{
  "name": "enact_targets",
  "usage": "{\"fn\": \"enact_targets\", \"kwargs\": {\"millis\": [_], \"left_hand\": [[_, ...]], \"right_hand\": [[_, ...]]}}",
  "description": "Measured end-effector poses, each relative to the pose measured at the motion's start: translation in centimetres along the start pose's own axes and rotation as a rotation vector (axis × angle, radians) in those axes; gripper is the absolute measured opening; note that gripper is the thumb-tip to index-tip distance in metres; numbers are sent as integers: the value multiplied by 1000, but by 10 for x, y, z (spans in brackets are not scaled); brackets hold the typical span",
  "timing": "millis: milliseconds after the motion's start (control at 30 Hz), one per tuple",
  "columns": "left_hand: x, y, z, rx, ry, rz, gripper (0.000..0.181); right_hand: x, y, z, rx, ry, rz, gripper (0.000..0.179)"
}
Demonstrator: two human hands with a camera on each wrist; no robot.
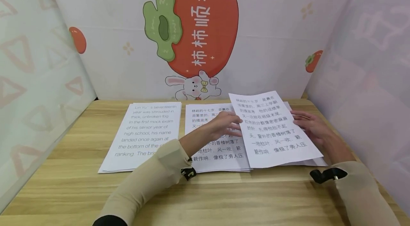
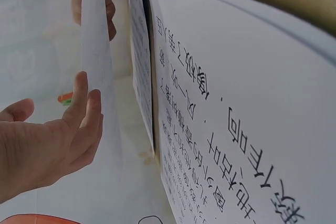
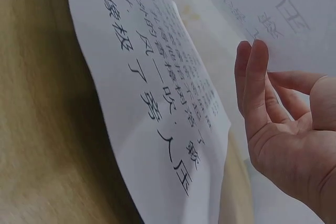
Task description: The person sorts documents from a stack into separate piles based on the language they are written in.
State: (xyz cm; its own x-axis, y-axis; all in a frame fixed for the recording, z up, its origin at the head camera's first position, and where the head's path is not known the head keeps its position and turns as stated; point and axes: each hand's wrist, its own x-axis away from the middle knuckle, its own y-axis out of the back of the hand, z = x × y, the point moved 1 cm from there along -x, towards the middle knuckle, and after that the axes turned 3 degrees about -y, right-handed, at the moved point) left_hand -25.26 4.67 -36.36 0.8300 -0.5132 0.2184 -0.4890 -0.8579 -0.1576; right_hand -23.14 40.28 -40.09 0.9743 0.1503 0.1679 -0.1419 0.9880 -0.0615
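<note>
A single printed sheet of paper point(image 1: 270, 131) with Chinese text is raised and tilted above the right-hand pile. On its right edge my right hand point(image 1: 312, 130) grips; the left wrist view shows parts of that hand on both sides of the paper. Extended fingertips of my left hand point(image 1: 224, 125) touch the left edge. The thumb stands apart from those fingers in the left wrist view. Under my left forearm lies the middle pile point(image 1: 221, 162), with the same Chinese text. Much of the right pile point(image 3: 152, 114) is hidden beneath the raised sheet in the head view.
At the left lies a pile of English-text sheets point(image 1: 144, 130), partly covered by my left sleeve. The wooden table point(image 1: 224, 201) meets a printed backdrop point(image 1: 262, 51) at the back. Cloth side walls stand left and right.
</note>
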Motion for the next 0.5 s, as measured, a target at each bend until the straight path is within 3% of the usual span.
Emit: {"fn": "enact_targets", "kwargs": {"millis": [267,500], "left_hand": [[-8,-17,3,-64,4,-44,45],[-10,-29,8,-95,-18,-93,68]], "right_hand": [[-1,15,-2,21,21,-12,39],[1,25,-6,41,13,-41,39]]}}
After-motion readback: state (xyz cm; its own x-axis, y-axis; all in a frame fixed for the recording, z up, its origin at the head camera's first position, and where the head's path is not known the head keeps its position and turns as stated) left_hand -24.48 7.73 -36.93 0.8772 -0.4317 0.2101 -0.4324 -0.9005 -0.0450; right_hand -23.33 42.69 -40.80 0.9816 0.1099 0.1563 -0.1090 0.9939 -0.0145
